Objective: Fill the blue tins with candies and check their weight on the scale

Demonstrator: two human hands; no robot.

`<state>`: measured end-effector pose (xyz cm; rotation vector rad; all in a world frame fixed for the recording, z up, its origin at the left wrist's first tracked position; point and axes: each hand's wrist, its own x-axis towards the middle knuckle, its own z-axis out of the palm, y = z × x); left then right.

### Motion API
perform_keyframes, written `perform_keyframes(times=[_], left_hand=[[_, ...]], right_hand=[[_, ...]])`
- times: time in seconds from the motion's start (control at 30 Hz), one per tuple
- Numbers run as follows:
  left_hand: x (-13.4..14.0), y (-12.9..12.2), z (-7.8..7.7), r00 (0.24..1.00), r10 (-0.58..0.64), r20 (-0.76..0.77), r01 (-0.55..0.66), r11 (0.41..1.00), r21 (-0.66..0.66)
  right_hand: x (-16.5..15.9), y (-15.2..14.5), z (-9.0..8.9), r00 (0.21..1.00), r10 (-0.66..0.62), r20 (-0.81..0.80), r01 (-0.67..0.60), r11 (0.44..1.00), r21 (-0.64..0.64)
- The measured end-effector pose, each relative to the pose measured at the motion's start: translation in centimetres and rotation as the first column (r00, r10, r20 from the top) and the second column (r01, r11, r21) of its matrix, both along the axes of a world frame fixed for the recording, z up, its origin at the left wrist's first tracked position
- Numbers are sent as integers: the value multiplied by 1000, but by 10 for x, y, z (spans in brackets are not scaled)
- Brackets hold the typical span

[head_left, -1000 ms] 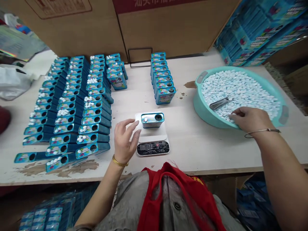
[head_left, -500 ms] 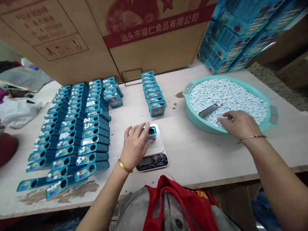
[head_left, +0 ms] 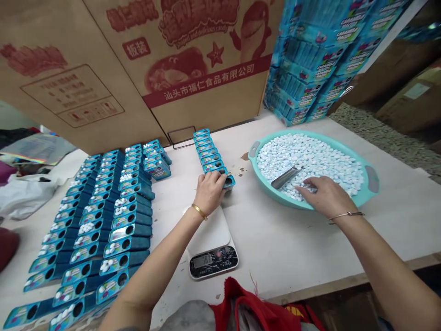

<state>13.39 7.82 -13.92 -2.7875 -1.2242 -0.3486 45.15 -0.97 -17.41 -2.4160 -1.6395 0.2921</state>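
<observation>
My left hand (head_left: 209,194) is closed around a small blue candy box (head_left: 228,182) with a dark round hole in its top. It holds the box at the near end of a row of like boxes (head_left: 207,151). The white kitchen scale (head_left: 210,234) lies just below that hand, with its digital display facing me. At the near rim of a turquoise basin (head_left: 272,193), my right hand (head_left: 325,195) is over the white and pale blue candies (head_left: 310,151), thumb and forefinger curved and apart. A metal scoop (head_left: 285,177) rests on the candies beside it.
Several columns of blue boxes (head_left: 93,214) stand on the left of the table, some with candies on top. Large cardboard cartons (head_left: 206,105) line the back. Stacked wrapped blue packs (head_left: 306,69) rise at the back right. A white plastic bag (head_left: 20,197) lies far left.
My left hand has lifted the candy box off the scale and carried it away from me to the row's near end. My right hand stays at the basin. The whole view has shifted.
</observation>
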Motion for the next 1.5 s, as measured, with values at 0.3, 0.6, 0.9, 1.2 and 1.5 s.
perform_keyframes(times=[0.3,0.6,0.9,1.2,1.5], left_hand=[[-81,56,15,902,427,61,-431,898,85],[-167,115,16,730,592,-340,-585,799,135],[-117,17,86,871,236,-431,-253,967,19],[-39,-71,72,878,-74,-472,-14,983,-180],[-76,-5,47,983,183,-26,-174,869,-463]], right_hand=[[17,3,-22,999,-23,-36,19,995,-102],[5,6,-6,998,-25,-60,13,984,-179],[2,3,2,1000,-4,-1,4,989,-147],[-4,2,13,1000,-26,-3,25,978,-206],[-1,2,13,999,-42,-20,37,979,-203]])
